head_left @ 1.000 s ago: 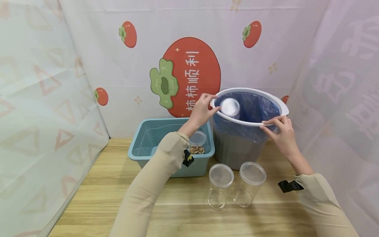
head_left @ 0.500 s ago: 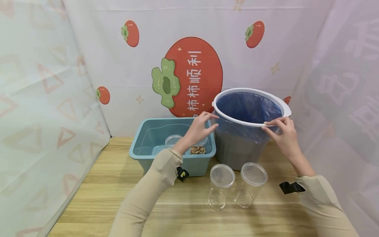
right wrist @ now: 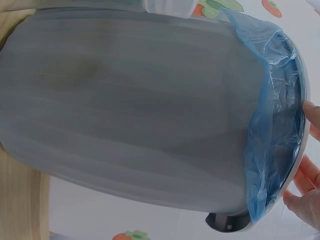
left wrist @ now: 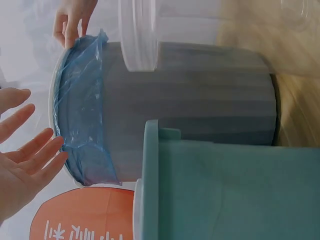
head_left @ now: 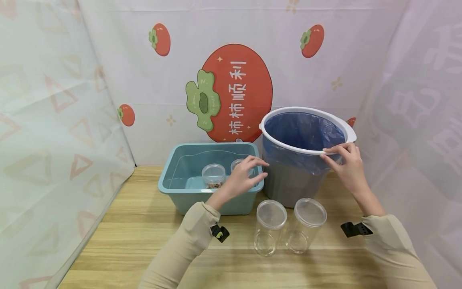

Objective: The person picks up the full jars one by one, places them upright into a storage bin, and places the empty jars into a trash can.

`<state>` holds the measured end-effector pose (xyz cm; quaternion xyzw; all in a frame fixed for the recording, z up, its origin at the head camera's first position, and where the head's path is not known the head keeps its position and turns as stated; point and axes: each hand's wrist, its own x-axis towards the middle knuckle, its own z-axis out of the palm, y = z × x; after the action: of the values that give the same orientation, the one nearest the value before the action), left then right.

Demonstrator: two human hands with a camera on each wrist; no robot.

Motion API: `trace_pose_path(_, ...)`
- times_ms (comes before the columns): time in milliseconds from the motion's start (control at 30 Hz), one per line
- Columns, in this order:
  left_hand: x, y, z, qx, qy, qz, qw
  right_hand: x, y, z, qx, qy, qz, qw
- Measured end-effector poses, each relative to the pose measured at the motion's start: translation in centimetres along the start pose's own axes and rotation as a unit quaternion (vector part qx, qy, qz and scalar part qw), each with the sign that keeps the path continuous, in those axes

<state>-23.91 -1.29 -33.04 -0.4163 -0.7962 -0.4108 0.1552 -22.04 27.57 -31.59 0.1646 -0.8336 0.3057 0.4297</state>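
My left hand (head_left: 241, 179) hovers over the right end of the blue-green tub (head_left: 213, 191), thumb and fingers apart, holding nothing; in the left wrist view its fingers (left wrist: 37, 152) are spread. Inside the tub stand a clear lidded jar (head_left: 213, 174) with nuts low in it and a second jar (head_left: 236, 163), partly hidden behind the hand. With thumb and fingertips, my right hand (head_left: 347, 166) pinches the white rim ring (head_left: 306, 151) of a grey trash bin (head_left: 285, 182). A blue bag (head_left: 303, 130) lines the bin and folds over its edge.
Two clear lidded jars (head_left: 265, 237) (head_left: 303, 233) stand upright on the wooden table (head_left: 144, 233) in front of the bin. A printed white cloth (head_left: 231, 24) hangs behind and at both sides.
A white-topped jar at my left fingertips inside the bin's mouth has dropped out of sight. My left hand has moved down and left to the tub. The right hand keeps its grip.
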Motion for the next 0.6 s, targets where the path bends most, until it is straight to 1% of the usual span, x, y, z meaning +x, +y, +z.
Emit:
trace_pose_path(233, -2.2, 0.4, 0.8, -0.015, 0.011, -0.001, 0.9998, 0.0, -0.1, 0.0, 0.0, 0.0, 0.003, 1.0)
trace_pose_path(333, -3.2, 0.6, 1.2, -0.036, 0.011, 0.0, 0.9993, 0.0, -0.1, 0.0, 0.003, 0.003, 0.003, 1.0)
trace_pose_path(467, -4.5, 0.7, 1.7, -0.054, 0.008, -0.012, 0.9984, 0.0, -0.1, 0.0, 0.003, 0.002, 0.004, 1.0)
trace_pose_path(533, -5.1, 0.8, 2.0, -0.055, 0.008, -0.014, 0.9984, -0.1, -0.1, 0.0, 0.003, 0.001, 0.005, 1.0)
trace_pose_path(600, -5.7, 0.7, 2.3, -0.057, 0.01, -0.009, 0.9983, -0.1, 0.0, 0.1, 0.003, 0.001, 0.006, 1.0)
